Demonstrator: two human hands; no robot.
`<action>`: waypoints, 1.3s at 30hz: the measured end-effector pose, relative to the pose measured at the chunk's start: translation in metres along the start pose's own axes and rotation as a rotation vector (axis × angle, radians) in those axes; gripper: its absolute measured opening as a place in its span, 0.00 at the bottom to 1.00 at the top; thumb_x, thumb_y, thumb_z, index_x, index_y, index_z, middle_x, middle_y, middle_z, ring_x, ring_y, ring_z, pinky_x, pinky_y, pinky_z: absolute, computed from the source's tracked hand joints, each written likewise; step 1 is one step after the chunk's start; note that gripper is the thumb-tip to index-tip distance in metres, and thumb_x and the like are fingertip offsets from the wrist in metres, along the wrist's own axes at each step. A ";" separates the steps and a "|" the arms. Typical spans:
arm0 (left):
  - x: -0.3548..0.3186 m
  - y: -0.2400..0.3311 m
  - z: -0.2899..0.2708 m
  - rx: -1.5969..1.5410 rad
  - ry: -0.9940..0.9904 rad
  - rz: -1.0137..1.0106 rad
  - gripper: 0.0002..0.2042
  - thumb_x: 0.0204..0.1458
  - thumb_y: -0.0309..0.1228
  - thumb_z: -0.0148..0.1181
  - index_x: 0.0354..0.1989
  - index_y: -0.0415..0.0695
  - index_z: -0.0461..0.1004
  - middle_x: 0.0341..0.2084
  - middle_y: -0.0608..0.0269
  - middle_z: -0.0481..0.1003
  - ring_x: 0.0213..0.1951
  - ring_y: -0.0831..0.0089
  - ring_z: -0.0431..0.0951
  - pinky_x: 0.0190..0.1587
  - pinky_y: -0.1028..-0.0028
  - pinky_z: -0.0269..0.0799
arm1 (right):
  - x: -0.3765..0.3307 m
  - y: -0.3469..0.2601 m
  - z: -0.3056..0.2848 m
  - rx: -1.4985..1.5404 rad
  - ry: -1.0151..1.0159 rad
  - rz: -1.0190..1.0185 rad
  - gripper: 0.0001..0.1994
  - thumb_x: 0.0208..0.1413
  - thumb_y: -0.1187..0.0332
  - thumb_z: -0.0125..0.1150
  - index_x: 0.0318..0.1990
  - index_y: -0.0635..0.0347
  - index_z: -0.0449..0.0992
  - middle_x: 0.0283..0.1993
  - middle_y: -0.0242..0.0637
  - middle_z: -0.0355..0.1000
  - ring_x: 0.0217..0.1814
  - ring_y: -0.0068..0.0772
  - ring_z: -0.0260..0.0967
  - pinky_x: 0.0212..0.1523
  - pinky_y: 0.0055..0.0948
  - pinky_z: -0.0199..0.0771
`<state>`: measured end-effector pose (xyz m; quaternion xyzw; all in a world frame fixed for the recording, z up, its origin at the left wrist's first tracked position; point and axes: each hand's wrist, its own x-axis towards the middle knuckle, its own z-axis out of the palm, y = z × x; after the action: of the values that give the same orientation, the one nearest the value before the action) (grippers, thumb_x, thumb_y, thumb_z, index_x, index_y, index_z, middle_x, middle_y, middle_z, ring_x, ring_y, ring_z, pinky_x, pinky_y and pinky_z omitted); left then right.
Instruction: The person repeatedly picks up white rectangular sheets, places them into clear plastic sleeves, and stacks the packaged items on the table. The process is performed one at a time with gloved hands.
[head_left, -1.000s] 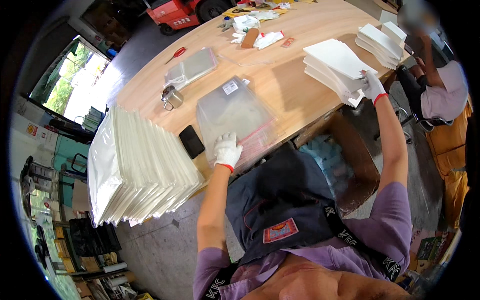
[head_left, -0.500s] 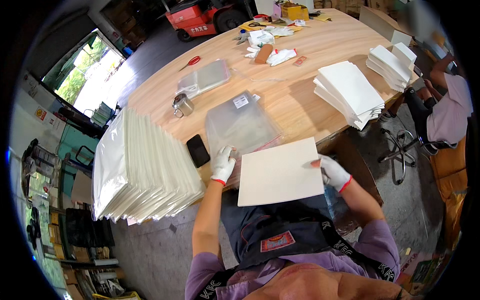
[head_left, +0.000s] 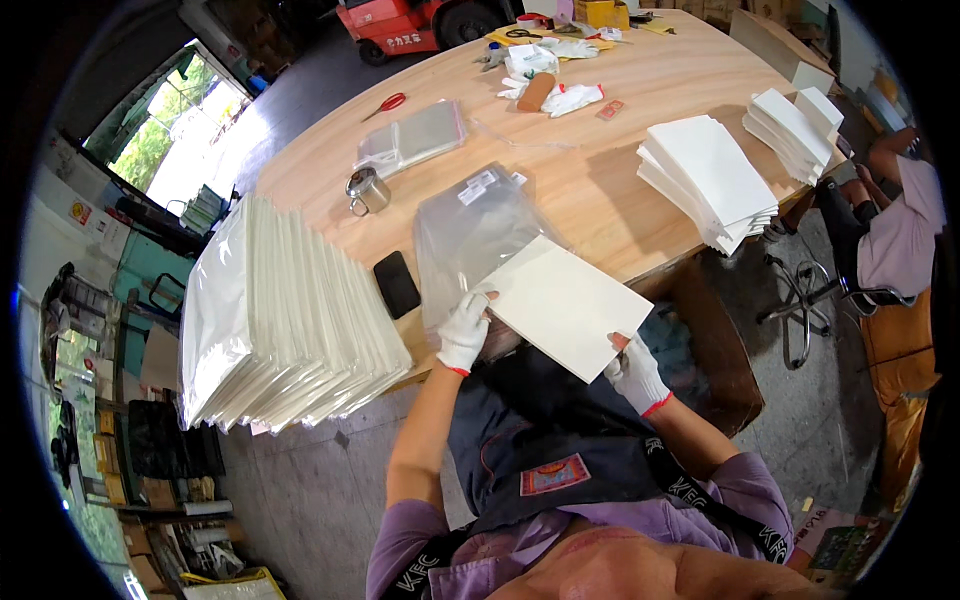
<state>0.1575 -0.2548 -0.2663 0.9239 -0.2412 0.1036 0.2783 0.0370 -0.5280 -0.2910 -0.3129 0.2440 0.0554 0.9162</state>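
Observation:
A white rectangular board [head_left: 572,305], thin and stiff, is held tilted over the table's near edge. My right hand [head_left: 637,375], in a white knitted glove with bare fingertips, grips its near right edge, thumb on top. At the board's left corner is my left hand [head_left: 465,332], gloved alike, its fingers closed on that corner; the fingers underneath are hidden. Clear plastic bags [head_left: 462,228] lie flat beneath and beyond the board, partly covered by it, and the left hand is over their near end.
A tall stack of bagged white sheets [head_left: 290,320] stands left, beside a black phone [head_left: 397,284] and a metal mug [head_left: 367,191]. White board piles [head_left: 705,180] are at right. Farther off lie more bags [head_left: 415,138], red scissors [head_left: 386,105] and gloves [head_left: 573,99]. A cardboard box [head_left: 725,345] sits below the edge.
The board has turned clockwise, its far edge now over the plastic bags. My left hand has moved right to the board's corner; my right hand has moved slightly left and nearer.

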 end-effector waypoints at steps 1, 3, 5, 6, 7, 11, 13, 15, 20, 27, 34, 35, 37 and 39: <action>-0.005 0.008 0.000 0.040 -0.012 0.001 0.17 0.41 0.21 0.51 0.43 0.47 0.71 0.37 0.57 0.73 0.35 0.58 0.74 0.35 0.66 0.70 | -0.002 0.000 0.003 -0.006 0.030 -0.005 0.08 0.52 0.70 0.52 0.40 0.52 0.65 0.26 0.26 0.64 0.15 0.18 0.57 0.11 0.14 0.55; -0.007 0.006 0.018 0.011 0.337 -0.007 0.13 0.47 0.24 0.51 0.43 0.44 0.71 0.32 0.58 0.73 0.30 0.66 0.73 0.33 0.70 0.69 | -0.003 -0.001 0.006 -0.004 0.066 -0.018 0.08 0.52 0.71 0.52 0.40 0.52 0.65 0.25 0.26 0.64 0.15 0.17 0.57 0.10 0.14 0.54; -0.017 0.014 0.028 -0.465 0.454 -0.412 0.15 0.54 0.37 0.52 0.46 0.43 0.68 0.21 0.64 0.71 0.21 0.76 0.70 0.26 0.77 0.68 | -0.001 -0.002 0.006 0.013 0.079 -0.037 0.08 0.52 0.71 0.52 0.40 0.52 0.65 0.25 0.26 0.64 0.15 0.17 0.57 0.10 0.14 0.54; -0.016 0.019 0.025 -0.636 0.447 -0.576 0.16 0.53 0.41 0.52 0.45 0.43 0.69 0.18 0.63 0.70 0.18 0.75 0.70 0.24 0.76 0.67 | 0.000 -0.003 -0.004 0.004 0.030 -0.053 0.07 0.53 0.71 0.52 0.40 0.52 0.66 0.26 0.26 0.64 0.15 0.16 0.58 0.10 0.14 0.55; -0.012 0.017 0.021 -0.798 0.452 -0.741 0.18 0.52 0.45 0.52 0.44 0.43 0.69 0.14 0.62 0.69 0.16 0.75 0.69 0.22 0.75 0.67 | 0.000 -0.005 -0.004 -0.009 0.022 -0.046 0.07 0.53 0.70 0.52 0.40 0.52 0.66 0.26 0.26 0.65 0.16 0.16 0.59 0.10 0.14 0.55; -0.002 -0.010 0.015 -0.776 0.072 -1.064 0.32 0.48 0.59 0.50 0.47 0.41 0.64 0.09 0.66 0.64 0.12 0.77 0.65 0.15 0.77 0.60 | 0.003 -0.004 -0.005 0.017 0.053 -0.055 0.07 0.53 0.70 0.52 0.40 0.53 0.66 0.27 0.27 0.66 0.16 0.17 0.59 0.10 0.14 0.55; 0.006 -0.004 0.010 -0.722 -0.015 -0.948 0.29 0.49 0.57 0.50 0.44 0.40 0.67 0.09 0.64 0.64 0.13 0.76 0.66 0.16 0.75 0.62 | 0.000 -0.006 -0.005 -0.003 0.049 -0.058 0.07 0.53 0.69 0.52 0.40 0.53 0.67 0.27 0.28 0.66 0.16 0.17 0.59 0.11 0.14 0.56; 0.009 -0.008 0.014 -0.834 -0.064 -0.862 0.28 0.51 0.54 0.50 0.47 0.40 0.64 0.10 0.64 0.63 0.12 0.76 0.64 0.15 0.75 0.60 | 0.002 -0.006 -0.007 0.006 0.031 -0.047 0.07 0.53 0.68 0.52 0.39 0.53 0.67 0.26 0.28 0.66 0.16 0.17 0.59 0.12 0.14 0.56; 0.013 -0.002 0.022 -0.751 0.212 -0.838 0.21 0.53 0.46 0.52 0.47 0.43 0.61 0.19 0.63 0.64 0.10 0.79 0.59 0.11 0.76 0.54 | 0.008 -0.010 -0.019 0.031 0.011 -0.041 0.08 0.53 0.67 0.52 0.40 0.53 0.67 0.25 0.28 0.66 0.14 0.18 0.58 0.11 0.15 0.55; 0.036 -0.005 0.004 -0.640 -0.093 -0.943 0.12 0.54 0.39 0.50 0.38 0.42 0.66 0.12 0.66 0.61 0.08 0.77 0.57 0.10 0.75 0.53 | 0.010 -0.020 -0.024 0.059 -0.021 -0.002 0.10 0.53 0.64 0.52 0.40 0.55 0.66 0.23 0.27 0.65 0.11 0.18 0.54 0.09 0.17 0.50; 0.032 -0.002 0.010 -0.607 -0.047 -0.696 0.12 0.54 0.37 0.49 0.30 0.40 0.67 0.12 0.60 0.65 0.13 0.71 0.65 0.17 0.70 0.60 | 0.008 -0.020 -0.024 0.041 -0.078 -0.033 0.10 0.53 0.65 0.53 0.41 0.56 0.66 0.22 0.28 0.65 0.12 0.18 0.55 0.10 0.16 0.52; 0.030 0.003 0.010 -0.533 -0.049 -0.653 0.11 0.54 0.36 0.49 0.30 0.39 0.67 0.12 0.58 0.66 0.15 0.69 0.66 0.19 0.69 0.61 | 0.005 -0.019 -0.018 0.031 -0.040 -0.054 0.10 0.53 0.65 0.53 0.42 0.56 0.66 0.22 0.28 0.65 0.13 0.18 0.56 0.11 0.16 0.52; 0.022 0.018 0.006 -0.387 -0.050 -0.566 0.11 0.54 0.35 0.49 0.29 0.38 0.66 0.14 0.55 0.68 0.19 0.65 0.69 0.24 0.67 0.64 | -0.001 -0.016 -0.011 0.028 0.016 -0.077 0.10 0.54 0.66 0.52 0.42 0.56 0.66 0.23 0.28 0.66 0.14 0.18 0.58 0.12 0.15 0.55; -0.001 0.009 0.031 -0.368 -0.006 -0.523 0.12 0.54 0.35 0.49 0.28 0.38 0.65 0.16 0.51 0.69 0.21 0.62 0.70 0.27 0.65 0.64 | -0.005 -0.012 -0.006 0.039 0.054 -0.083 0.10 0.55 0.67 0.52 0.43 0.56 0.66 0.24 0.28 0.67 0.14 0.18 0.60 0.12 0.15 0.57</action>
<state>0.1536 -0.2786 -0.2881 0.8890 -0.0111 -0.0198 0.4574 0.0337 -0.5412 -0.2862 -0.3061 0.2565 0.0043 0.9168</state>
